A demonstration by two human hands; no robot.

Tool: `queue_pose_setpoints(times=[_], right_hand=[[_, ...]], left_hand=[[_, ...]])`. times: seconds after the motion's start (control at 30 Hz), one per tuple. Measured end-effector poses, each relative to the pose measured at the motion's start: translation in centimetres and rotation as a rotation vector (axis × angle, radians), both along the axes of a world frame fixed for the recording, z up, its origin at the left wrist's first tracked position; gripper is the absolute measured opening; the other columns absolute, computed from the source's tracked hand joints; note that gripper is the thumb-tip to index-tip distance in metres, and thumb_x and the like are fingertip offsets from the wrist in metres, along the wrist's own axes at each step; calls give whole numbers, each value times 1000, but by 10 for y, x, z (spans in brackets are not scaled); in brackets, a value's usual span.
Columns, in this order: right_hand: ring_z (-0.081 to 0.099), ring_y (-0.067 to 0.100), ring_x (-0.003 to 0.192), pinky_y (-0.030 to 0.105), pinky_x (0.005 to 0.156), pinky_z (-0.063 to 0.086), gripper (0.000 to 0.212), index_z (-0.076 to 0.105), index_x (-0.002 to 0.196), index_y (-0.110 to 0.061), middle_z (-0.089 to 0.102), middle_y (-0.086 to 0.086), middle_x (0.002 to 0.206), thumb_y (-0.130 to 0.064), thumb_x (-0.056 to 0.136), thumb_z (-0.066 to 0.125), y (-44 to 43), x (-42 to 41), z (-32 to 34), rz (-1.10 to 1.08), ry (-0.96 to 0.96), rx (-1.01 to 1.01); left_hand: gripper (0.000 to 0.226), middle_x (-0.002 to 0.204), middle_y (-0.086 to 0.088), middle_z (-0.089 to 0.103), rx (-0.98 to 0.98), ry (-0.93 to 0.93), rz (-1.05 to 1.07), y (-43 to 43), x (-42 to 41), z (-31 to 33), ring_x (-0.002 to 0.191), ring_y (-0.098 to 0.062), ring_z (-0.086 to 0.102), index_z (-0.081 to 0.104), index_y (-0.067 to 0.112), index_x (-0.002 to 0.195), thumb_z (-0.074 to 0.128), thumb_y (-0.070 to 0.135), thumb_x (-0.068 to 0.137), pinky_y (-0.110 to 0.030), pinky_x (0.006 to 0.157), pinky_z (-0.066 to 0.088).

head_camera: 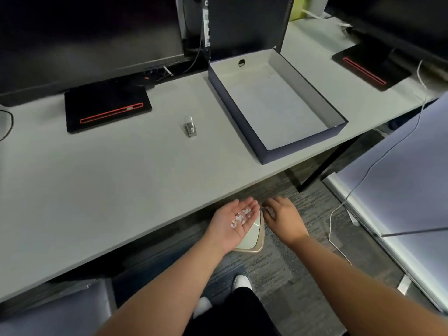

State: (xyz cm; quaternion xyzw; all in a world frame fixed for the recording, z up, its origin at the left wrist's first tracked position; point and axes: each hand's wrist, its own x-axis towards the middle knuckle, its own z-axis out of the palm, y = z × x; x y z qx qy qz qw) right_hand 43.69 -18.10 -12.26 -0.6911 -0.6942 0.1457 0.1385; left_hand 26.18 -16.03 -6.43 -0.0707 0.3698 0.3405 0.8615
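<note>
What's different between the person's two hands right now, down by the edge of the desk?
The left hand lies palm up, the right hand palm down. The left hand's fingers are straight; the right hand's curl downward. The left hand carries small white bits on its palm; whether the right hand pinches any is unclear. Both hover over a beige container below the desk edge.

Bare hands and forearms, black trousers, white shoes.
</note>
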Motion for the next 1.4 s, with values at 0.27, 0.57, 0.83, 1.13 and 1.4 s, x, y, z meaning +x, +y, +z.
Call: queue_pose_setpoints(times=[0.27,0.57,0.83,1.13,1.4], right_hand=[[52,30,107,36,92,46,30,60,117,-11,59,10,114,-17,88,57,-3,21,-89,-78,61,-266],[49,33,118,38,100,43,49,44,134,-15,44,13,133,-19,88,59,-4,33,-202,-189,139,-540],[52,38,118,40,99,43,72,23,147,-20,30,18,144,-20,86,63,11,31,-261,-252,192,-593],[55,36,111,43,97,45,96,2,148,-34,33,15,136,-19,81,68,23,28,-298,-307,275,-574],[26,40,136,51,107,34,103,-4,148,-36,5,10,156,-27,78,71,29,34,-311,-204,114,-416]], left_hand=[[28,91,-20,72,-45,77,-17,9,4,-94,88,-28,70,63,-7,101,47,16,98,-35,83,57],[29,91,-19,72,-59,146,-11,31,-2,-214,87,-28,70,61,-8,105,46,16,99,-36,80,59],[30,88,-18,73,-73,162,-63,28,5,-291,91,-27,67,61,-6,104,43,17,99,-35,81,58],[33,87,-17,73,-78,219,-122,28,15,-333,93,-27,67,61,-7,106,41,18,101,-35,83,55],[33,95,-19,70,-81,237,-130,30,16,-355,97,-29,65,63,-7,103,41,18,101,-37,88,52]])
